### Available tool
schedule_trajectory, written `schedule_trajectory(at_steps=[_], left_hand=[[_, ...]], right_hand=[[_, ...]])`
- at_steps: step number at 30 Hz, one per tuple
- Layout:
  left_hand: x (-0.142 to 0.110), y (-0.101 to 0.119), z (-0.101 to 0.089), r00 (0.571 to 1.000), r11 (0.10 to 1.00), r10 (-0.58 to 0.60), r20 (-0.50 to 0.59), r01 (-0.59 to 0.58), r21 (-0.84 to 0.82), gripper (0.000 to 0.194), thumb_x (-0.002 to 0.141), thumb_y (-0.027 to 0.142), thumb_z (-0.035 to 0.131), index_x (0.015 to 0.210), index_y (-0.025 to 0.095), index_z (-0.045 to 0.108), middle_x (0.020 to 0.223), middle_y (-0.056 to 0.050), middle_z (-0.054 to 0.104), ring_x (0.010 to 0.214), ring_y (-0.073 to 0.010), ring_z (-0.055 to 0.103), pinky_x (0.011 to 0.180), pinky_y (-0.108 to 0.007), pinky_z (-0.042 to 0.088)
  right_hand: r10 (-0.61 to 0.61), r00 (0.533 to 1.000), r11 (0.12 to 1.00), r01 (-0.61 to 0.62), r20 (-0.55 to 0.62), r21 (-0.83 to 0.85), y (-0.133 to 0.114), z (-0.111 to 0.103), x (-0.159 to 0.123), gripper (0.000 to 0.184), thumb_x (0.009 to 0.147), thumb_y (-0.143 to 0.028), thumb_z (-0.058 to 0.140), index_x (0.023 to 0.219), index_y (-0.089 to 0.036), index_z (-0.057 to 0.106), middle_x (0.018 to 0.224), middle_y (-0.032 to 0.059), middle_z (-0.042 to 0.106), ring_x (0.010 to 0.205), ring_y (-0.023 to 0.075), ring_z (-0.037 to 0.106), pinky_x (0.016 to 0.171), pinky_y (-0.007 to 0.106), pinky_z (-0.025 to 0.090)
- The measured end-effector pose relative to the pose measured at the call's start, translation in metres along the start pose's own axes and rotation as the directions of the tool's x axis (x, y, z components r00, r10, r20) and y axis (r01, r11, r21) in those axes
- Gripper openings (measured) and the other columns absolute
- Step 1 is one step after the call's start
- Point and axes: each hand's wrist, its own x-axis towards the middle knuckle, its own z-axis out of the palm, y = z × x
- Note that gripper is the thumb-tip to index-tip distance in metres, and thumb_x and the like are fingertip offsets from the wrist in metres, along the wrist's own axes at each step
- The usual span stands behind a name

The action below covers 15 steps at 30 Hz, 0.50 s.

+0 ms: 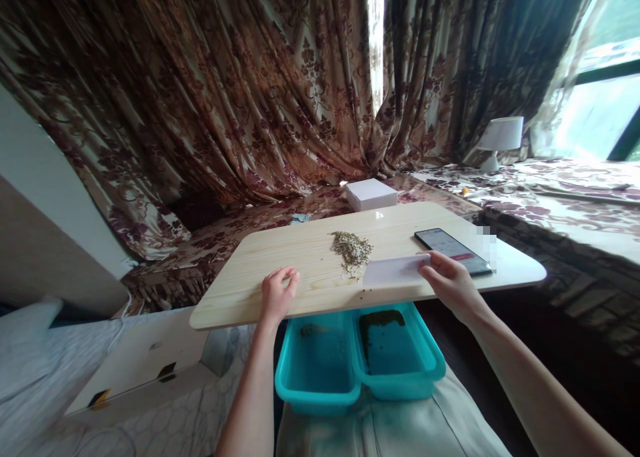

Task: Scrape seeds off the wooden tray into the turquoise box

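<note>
My right hand [453, 285] is closed on the near right edge of a thin white card [395, 270], pinched between thumb and fingers. The card lies low over the wooden board [280, 243], its left end beside a loose pile of small green and whitish grains [351, 249]. A few dark grains lie apart near the board's front edge. My left hand [279, 293] rests at the front edge, left of the pile, fingers curled in and nothing visible in them. Below are two turquoise tubs [317, 397] [400, 387]; the right one holds dark green grains [377, 320], the left a few pale bits.
A phone [453, 250] with a lit screen lies on the board's right side. Behind the board stands a white box [371, 195]. A large white carton [145, 357] is at lower left. Patterned curtains [250, 77] and a small lamp [500, 137] are farther back.
</note>
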Motion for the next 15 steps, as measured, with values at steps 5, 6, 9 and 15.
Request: schedule_trajectory(at_steps=[5,6,9,15], left_hand=[[0.0001,0.0007,-0.0001,1.000,1.000,-0.002,-0.002,0.002,0.002,0.030,0.082,0.041,0.054,0.093,0.019,0.070,0.092,-0.007,0.071,0.094,-0.0223,0.064,0.090,-0.037,0.049],[0.0001,0.0007,-0.0001,1.000,1.000,-0.004,-0.001,0.004,0.002,0.030,0.082,0.041,0.054,0.093,0.018,0.070,0.092,-0.007,0.071,0.094,-0.0223,0.064,0.090,-0.037,0.049],[0.0001,0.0007,-0.0001,1.000,1.000,-0.011,0.003,0.011,0.004,0.029,0.082,0.041,0.054,0.093,0.019,0.070,0.093,-0.007,0.072,0.094,-0.0222,0.065,0.090,-0.037,0.049],[0.0002,0.0000,0.0001,1.000,1.000,-0.011,0.006,0.011,0.006,0.029,0.082,0.041,0.054,0.093,0.019,0.070,0.093,-0.007,0.071,0.094,-0.0223,0.064,0.091,-0.037,0.049]], right_hand=[[0.032,0.999,0.998,-0.032,-0.011,-0.047,-0.0060,-0.0062,-0.0059,0.015,0.061,-0.024,0.055,0.071,-0.020,0.065,0.064,0.0010,0.066,0.066,0.0184,0.060,0.060,0.025,0.046],[0.033,0.999,0.998,-0.034,-0.011,-0.046,-0.0071,-0.0072,-0.0073,0.014,0.061,-0.023,0.055,0.070,-0.020,0.065,0.063,0.0008,0.065,0.066,0.0182,0.060,0.059,0.025,0.046],[0.024,1.000,0.999,-0.024,0.003,-0.026,-0.0091,-0.0083,-0.0094,0.011,0.061,-0.023,0.055,0.067,-0.021,0.065,0.062,0.0004,0.065,0.064,0.0177,0.059,0.057,0.024,0.047],[-0.008,1.000,1.000,0.008,0.000,0.024,-0.0059,0.0011,-0.0057,0.013,0.063,-0.023,0.056,0.072,-0.020,0.066,0.064,0.0007,0.067,0.065,0.0176,0.060,0.059,0.025,0.047]])
